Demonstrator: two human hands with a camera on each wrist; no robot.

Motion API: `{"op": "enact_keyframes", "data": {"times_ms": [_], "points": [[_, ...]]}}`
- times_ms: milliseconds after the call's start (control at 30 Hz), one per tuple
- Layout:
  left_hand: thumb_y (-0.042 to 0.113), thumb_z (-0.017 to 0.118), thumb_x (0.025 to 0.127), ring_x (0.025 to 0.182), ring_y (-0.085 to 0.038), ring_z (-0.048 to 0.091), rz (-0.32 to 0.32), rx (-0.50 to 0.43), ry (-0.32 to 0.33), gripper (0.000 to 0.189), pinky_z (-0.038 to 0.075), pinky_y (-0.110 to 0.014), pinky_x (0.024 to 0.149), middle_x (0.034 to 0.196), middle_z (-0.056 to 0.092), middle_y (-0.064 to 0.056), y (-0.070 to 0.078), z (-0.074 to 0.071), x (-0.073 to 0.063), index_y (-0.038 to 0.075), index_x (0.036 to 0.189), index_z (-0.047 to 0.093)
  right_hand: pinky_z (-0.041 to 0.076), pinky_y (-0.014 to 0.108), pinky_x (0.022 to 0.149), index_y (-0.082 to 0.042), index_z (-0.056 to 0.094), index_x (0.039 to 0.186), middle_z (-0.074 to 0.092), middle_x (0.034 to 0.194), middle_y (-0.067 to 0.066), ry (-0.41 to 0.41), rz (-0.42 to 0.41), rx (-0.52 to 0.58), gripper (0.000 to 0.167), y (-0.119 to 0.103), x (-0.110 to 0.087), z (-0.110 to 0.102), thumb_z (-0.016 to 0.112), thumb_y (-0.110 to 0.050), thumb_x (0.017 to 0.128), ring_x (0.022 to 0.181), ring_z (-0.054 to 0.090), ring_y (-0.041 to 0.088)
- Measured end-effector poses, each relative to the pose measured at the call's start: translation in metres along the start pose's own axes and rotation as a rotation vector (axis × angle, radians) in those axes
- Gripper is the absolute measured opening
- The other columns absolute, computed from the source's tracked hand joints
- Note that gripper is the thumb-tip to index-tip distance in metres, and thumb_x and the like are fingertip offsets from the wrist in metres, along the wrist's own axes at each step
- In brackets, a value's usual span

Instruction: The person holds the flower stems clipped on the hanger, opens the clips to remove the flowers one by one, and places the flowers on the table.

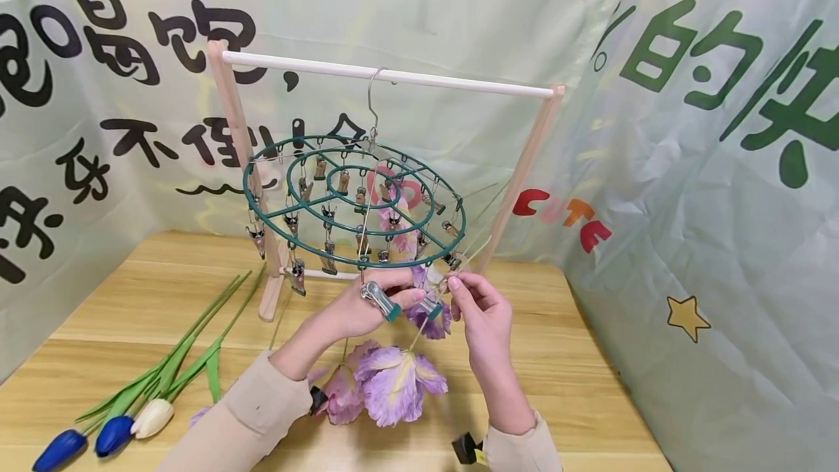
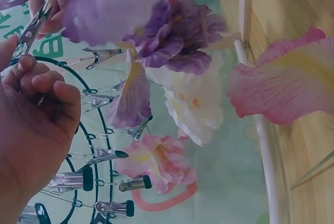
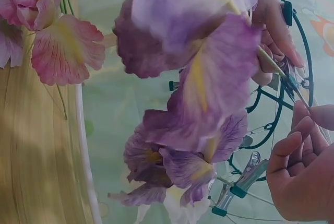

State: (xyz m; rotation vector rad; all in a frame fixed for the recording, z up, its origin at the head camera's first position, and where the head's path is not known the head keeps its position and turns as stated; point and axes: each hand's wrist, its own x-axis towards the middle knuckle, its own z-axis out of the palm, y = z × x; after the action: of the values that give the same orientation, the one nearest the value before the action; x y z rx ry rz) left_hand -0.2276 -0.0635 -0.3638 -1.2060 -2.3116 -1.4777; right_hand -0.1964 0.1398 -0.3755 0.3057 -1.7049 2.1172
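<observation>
A green round clip hanger (image 1: 354,266) with several metal clips hangs from a rack's white bar. My left hand (image 1: 357,304) is under its front right edge; in the left wrist view its thumb and fingers pinch a metal clip (image 2: 32,32). My right hand (image 1: 485,315) pinches the thin stem (image 3: 266,57) of a purple artificial iris beside that clip. The iris bloom (image 1: 395,388) droops below both hands, its petals large in the wrist views. Close by are a darker purple iris (image 2: 177,36), a white bloom (image 2: 193,104) and a pink one (image 2: 159,161).
The wooden rack (image 1: 524,173) stands on the wood-grain table (image 1: 537,363). Two blue tulips (image 1: 114,434) and a white tulip (image 1: 153,418) lie at the front left. More pink blooms (image 1: 344,392) are beside the left forearm. A printed cloth (image 1: 655,239) encloses the back and sides.
</observation>
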Motion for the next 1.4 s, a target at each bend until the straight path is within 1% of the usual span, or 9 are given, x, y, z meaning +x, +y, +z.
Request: {"op": "enact_keyframes", "data": {"times_ms": [133, 300, 500, 767, 1033, 1133, 1200, 1267, 1400], "points": [[0.024, 0.062, 0.107, 0.061, -0.010, 0.039, 0.001, -0.008, -0.003, 0.034, 0.034, -0.025, 0.057, 0.070, 0.039, 0.008, 0.000, 0.000, -0.001, 0.020, 0.076, 0.048, 0.046, 0.019, 0.054, 0.000, 0.073, 0.097, 0.076, 0.091, 0.003, 0.000, -0.006, 0.007, 0.006, 0.001, 0.000, 0.000, 0.068, 0.002, 0.097, 0.062, 0.053, 0.009], [0.021, 0.062, 0.107, 0.060, -0.010, 0.039, 0.002, -0.011, 0.009, 0.033, 0.034, -0.024, 0.056, 0.069, 0.039, 0.008, -0.001, 0.000, -0.002, 0.019, 0.076, 0.049, 0.046, 0.019, 0.055, -0.004, 0.074, 0.096, 0.076, 0.091, 0.001, 0.011, -0.002, 0.012, 0.008, 0.002, 0.001, -0.001, 0.068, 0.001, 0.098, 0.060, 0.053, 0.009], [0.023, 0.061, 0.107, 0.060, -0.010, 0.039, -0.050, -0.027, 0.002, 0.031, 0.034, -0.024, 0.056, 0.068, 0.041, 0.008, 0.000, -0.004, -0.004, 0.019, 0.077, 0.053, 0.046, 0.020, 0.055, -0.007, 0.074, 0.094, 0.076, 0.092, 0.006, 0.025, 0.012, 0.024, 0.011, 0.001, 0.002, -0.002, 0.067, 0.001, 0.098, 0.060, 0.052, 0.009], [0.023, 0.060, 0.107, 0.060, -0.010, 0.037, -0.094, -0.054, 0.000, 0.032, 0.033, -0.024, 0.056, 0.067, 0.040, 0.006, 0.001, -0.010, -0.007, 0.018, 0.076, 0.052, 0.047, 0.020, 0.056, -0.007, 0.073, 0.095, 0.073, 0.086, -0.001, 0.038, 0.034, 0.004, 0.010, 0.000, 0.003, -0.005, 0.067, 0.000, 0.099, 0.060, 0.052, 0.009], [0.028, 0.063, 0.106, 0.059, -0.009, 0.037, -0.150, -0.021, 0.010, 0.030, 0.035, -0.024, 0.054, 0.067, 0.044, 0.006, -0.001, -0.016, -0.012, 0.018, 0.078, 0.058, 0.045, 0.020, 0.054, -0.005, 0.073, 0.094, 0.069, 0.080, 0.002, 0.075, 0.075, 0.012, 0.008, 0.003, 0.010, -0.011, 0.068, -0.001, 0.098, 0.059, 0.051, 0.009], [0.030, 0.064, 0.105, 0.061, -0.011, 0.040, -0.184, -0.025, 0.021, 0.022, 0.037, -0.024, 0.054, 0.069, 0.049, 0.005, -0.003, -0.019, -0.013, 0.015, 0.089, 0.069, 0.044, 0.019, 0.053, -0.003, 0.073, 0.094, 0.067, 0.077, 0.003, 0.094, 0.107, 0.006, 0.007, 0.005, 0.014, -0.015, 0.068, -0.002, 0.098, 0.058, 0.051, 0.009], [0.033, 0.064, 0.105, 0.063, -0.012, 0.042, -0.223, -0.034, 0.024, 0.022, 0.038, -0.025, 0.054, 0.071, 0.051, 0.003, -0.003, -0.021, -0.014, 0.013, 0.100, 0.074, 0.044, 0.019, 0.053, 0.003, 0.072, 0.096, 0.067, 0.076, 0.003, 0.105, 0.136, -0.001, 0.007, 0.008, 0.016, -0.019, 0.069, -0.003, 0.098, 0.058, 0.051, 0.009], [0.037, 0.064, 0.104, 0.064, -0.013, 0.043, -0.261, -0.027, 0.021, 0.029, 0.038, -0.026, 0.055, 0.073, 0.054, 0.003, -0.002, -0.023, -0.015, 0.012, 0.112, 0.075, 0.044, 0.019, 0.053, 0.006, 0.071, 0.099, 0.067, 0.077, 0.002, 0.109, 0.178, -0.011, 0.010, 0.011, 0.019, -0.023, 0.069, -0.004, 0.098, 0.058, 0.051, 0.009], [0.041, 0.063, 0.104, 0.064, -0.013, 0.044, -0.286, 0.008, 0.016, 0.036, 0.040, -0.027, 0.055, 0.073, 0.054, 0.002, 0.000, -0.026, -0.015, 0.012, 0.122, 0.073, 0.043, 0.018, 0.053, 0.002, 0.072, 0.098, 0.067, 0.079, -0.001, 0.110, 0.270, -0.029, 0.009, 0.022, 0.023, -0.032, 0.070, -0.006, 0.098, 0.058, 0.051, 0.009]]}}
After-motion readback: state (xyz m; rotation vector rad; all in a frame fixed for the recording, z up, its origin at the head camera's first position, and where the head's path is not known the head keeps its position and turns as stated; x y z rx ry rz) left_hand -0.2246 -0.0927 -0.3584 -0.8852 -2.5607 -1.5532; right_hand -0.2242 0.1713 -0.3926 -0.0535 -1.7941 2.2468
